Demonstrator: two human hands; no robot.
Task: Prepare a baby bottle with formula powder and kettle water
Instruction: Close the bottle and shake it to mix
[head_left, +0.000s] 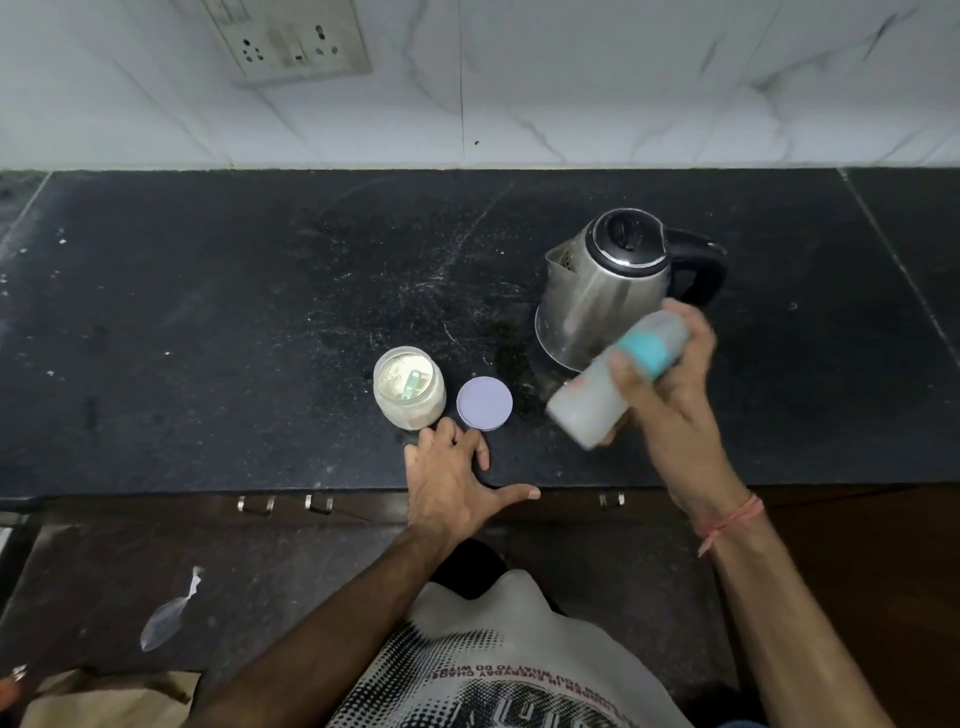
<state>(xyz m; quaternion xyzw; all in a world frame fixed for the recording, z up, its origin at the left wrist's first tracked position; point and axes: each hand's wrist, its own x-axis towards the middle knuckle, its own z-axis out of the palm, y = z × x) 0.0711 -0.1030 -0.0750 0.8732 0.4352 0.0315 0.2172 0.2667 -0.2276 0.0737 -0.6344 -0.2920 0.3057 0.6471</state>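
My right hand (670, 384) grips a baby bottle (587, 402) with a teal collar, held tilted above the counter in front of the kettle; the bottle is motion-blurred and looks milky inside. A steel kettle (597, 296) with a black lid and handle stands at the right of the black counter (208, 312). An open jar of formula powder (409, 389) with a pale green scoop inside sits at the centre. Its lilac lid (484, 404) lies flat just right of it. My left hand (452, 478) rests open on the counter edge, fingertips near the jar and lid.
A marble-look wall with a socket panel (291, 41) rises behind the counter. Drawer handles (283, 503) show under the counter's front edge. A brown paper bag (104, 696) lies on the floor at the lower left.
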